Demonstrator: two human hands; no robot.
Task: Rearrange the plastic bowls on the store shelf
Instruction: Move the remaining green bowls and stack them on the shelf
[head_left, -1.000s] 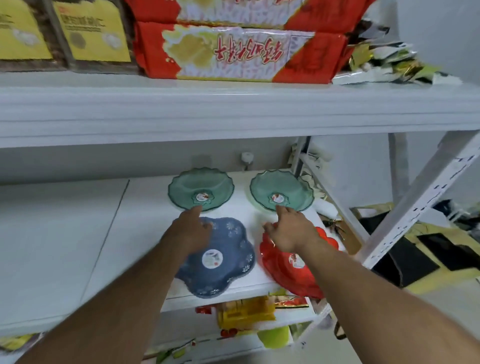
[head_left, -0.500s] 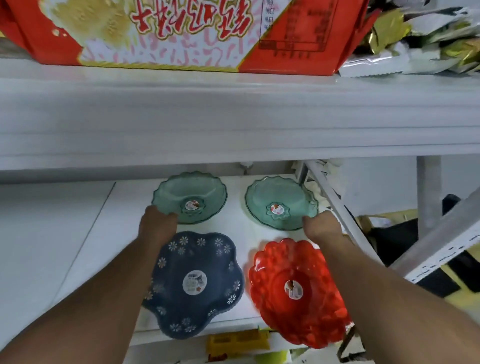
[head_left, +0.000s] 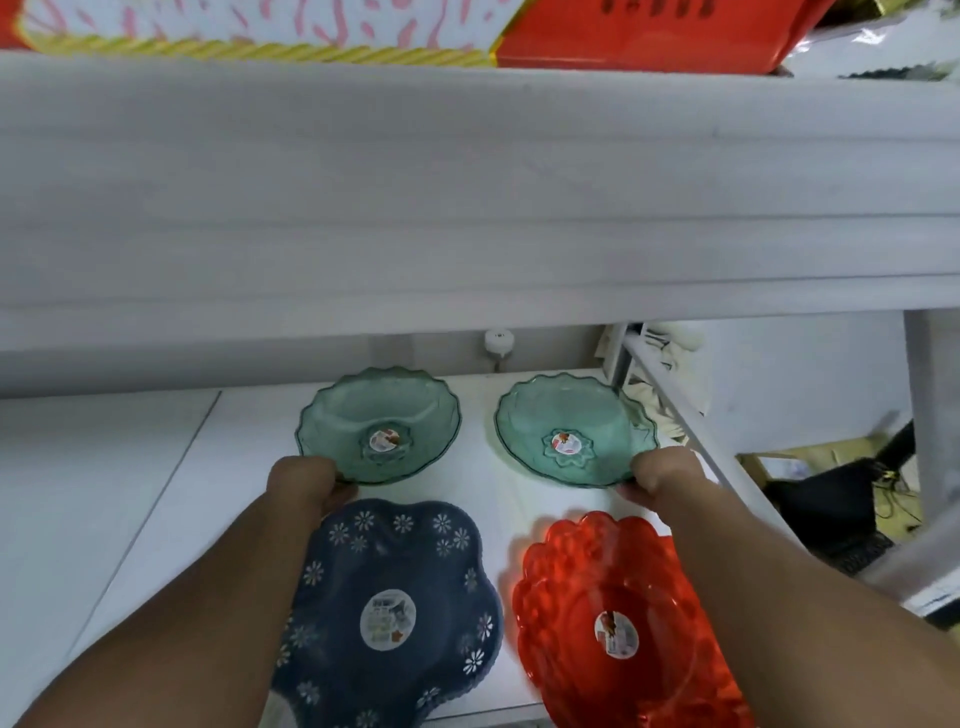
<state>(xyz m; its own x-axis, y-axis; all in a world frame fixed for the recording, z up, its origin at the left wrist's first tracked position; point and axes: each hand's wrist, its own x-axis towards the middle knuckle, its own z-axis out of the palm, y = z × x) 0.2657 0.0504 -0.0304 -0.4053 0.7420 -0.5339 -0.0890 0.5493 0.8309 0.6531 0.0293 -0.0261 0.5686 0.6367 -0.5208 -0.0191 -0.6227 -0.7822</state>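
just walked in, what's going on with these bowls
A person is rearranging plastic bowls on a white store shelf. The left hand grips the near rim of the left translucent green scalloped bowl, the right hand the right green bowl. The dark blue flower-printed bowl and red bowl sit untouched in front.

Overhead: upper shelf (head_left: 467, 197) hangs low over the far bowls, leaving a narrow gap.
Left: bare shelf (head_left: 104, 493), open.
Middle: white strip between green bowls (head_left: 379, 421) (head_left: 571, 426), free.
Right: slanted brace (head_left: 691, 426) just beside the right green bowl.
Near: blue bowl (head_left: 395, 597) and red bowl (head_left: 613, 613) fill the front edge.
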